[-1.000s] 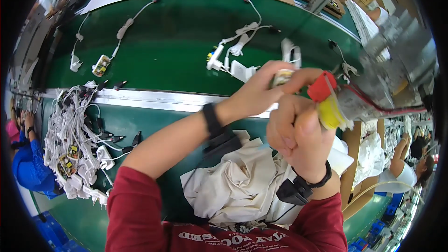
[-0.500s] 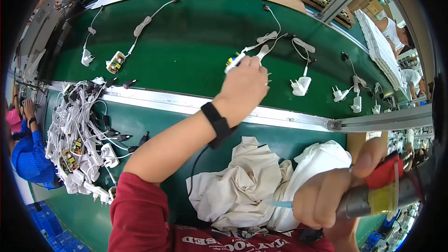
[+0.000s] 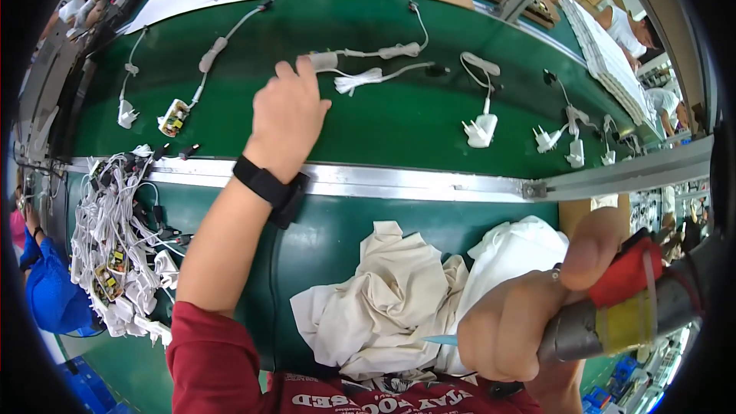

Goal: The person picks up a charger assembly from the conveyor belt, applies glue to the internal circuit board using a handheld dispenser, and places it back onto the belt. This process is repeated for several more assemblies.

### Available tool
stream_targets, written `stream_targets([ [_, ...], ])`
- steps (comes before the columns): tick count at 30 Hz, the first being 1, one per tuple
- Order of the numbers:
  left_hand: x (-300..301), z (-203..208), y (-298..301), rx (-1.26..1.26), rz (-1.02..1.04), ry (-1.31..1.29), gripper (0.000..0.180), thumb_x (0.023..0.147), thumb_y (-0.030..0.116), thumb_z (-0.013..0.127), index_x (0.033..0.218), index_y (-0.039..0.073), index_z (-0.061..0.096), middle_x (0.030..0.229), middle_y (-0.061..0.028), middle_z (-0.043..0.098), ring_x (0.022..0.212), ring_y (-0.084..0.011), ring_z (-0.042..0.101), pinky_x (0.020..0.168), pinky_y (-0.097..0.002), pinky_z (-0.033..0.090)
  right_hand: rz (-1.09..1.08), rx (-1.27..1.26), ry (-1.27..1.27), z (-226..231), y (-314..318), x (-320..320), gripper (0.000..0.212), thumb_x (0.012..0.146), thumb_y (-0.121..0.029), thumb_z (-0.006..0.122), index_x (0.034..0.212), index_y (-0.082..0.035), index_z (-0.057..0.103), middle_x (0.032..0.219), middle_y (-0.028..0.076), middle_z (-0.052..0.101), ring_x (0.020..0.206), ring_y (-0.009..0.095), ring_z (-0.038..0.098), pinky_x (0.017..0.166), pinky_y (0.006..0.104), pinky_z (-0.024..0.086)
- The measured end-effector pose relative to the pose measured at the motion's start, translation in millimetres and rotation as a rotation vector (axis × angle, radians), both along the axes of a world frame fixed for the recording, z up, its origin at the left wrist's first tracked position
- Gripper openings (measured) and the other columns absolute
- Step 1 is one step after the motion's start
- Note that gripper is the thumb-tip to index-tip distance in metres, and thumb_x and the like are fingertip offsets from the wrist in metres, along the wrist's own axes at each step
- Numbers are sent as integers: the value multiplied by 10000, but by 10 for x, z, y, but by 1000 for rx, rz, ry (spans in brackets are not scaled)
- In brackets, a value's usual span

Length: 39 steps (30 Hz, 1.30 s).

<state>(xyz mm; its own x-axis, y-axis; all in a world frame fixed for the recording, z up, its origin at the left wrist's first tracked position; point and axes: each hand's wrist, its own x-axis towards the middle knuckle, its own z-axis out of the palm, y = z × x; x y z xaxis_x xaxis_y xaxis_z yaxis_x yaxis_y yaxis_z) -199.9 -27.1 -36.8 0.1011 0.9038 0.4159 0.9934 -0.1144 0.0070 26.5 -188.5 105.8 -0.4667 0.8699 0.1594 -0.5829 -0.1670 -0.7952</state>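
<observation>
- Head view shows your left hand (image 3: 286,119) stretched out over the green conveyor belt (image 3: 399,126), fingers loosely curled, fingertips on a white charger cable (image 3: 360,54) at its small cylindrical piece; you touch it rather than clench it, and whether any finger has closed round it cannot be told.
- That cable runs away from your fingertips to the right, across the far part of the belt, with a bundled white coil (image 3: 368,77) lying just beside it on the near side.
- Your right hand (image 3: 529,322) is low and close to you, well apart from the left, clenched round a grey power tool (image 3: 613,322) with a red and yellow band; your thumb presses on the red part.
- A thin pale blue tip (image 3: 441,340) sticks out from the fist toward your left.
- Just beside that fist lies a crumpled cream cloth (image 3: 383,299), and touching it, a white cloth (image 3: 510,257).
- Between your two hands runs a metal rail (image 3: 429,182), crossed by your left wrist with its black wristband (image 3: 264,182).
- Right of your left hand, further along the belt, sits a white plug adapter (image 3: 479,130), then more small white plugs (image 3: 571,146).
- Left of your left hand lies another cable ending in an open charger board (image 3: 175,116).
- Near your left elbow, a heap of white chargers and cables (image 3: 115,245) is piled up.
</observation>
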Motion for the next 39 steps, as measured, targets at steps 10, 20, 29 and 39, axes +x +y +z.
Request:
stream_targets([
  [10, -176, 136, -153, -525, -102, -449, 422, 758, 201, 662, 1087, -9, 501, 931, -171, 619, 754, -232, 650, 562, -276, 498, 5, 32, -57, 20, 160, -61, 358, 973, -365, 358, 1131, -58, 264, 570, 129, 445, 416, 182, 364, 427, 329, 299],
  [20, 384, -134, -996, -1430, -485, -2146, 346, 931, 175, 424, 1243, 34, 376, 1154, -124, 559, 1010, -198, 594, 654, -215, 523, -63, 119, -247, -224, 508, -275, 362, 927, -335, 494, 1058, -40, 328, 554, 34, 436, 401, 100, 342, 406, 261, 274],
  [29, 405, -209, -1162, -1471, -681, -1930, 381, 943, 126, 442, 1302, 85, 321, 1284, -115, 457, 1135, -214, 512, 756, -343, 554, -480, 125, -401, -495, 789, -486, 188, 934, -232, 480, 957, -50, 439, 536, -33, 365, 397, 36, 275, 375, 213, 217],
  [39, 306, -236, -1162, -1440, -772, -2018, 392, 930, 59, 450, 1299, 91, 321, 1275, -127, 459, 1174, -244, 486, 829, -400, 541, -460, 207, -417, -573, 772, -603, 204, 943, -266, 458, 907, -73, 400, 473, -33, 308, 364, 36, 218, 350, 220, 184],
])
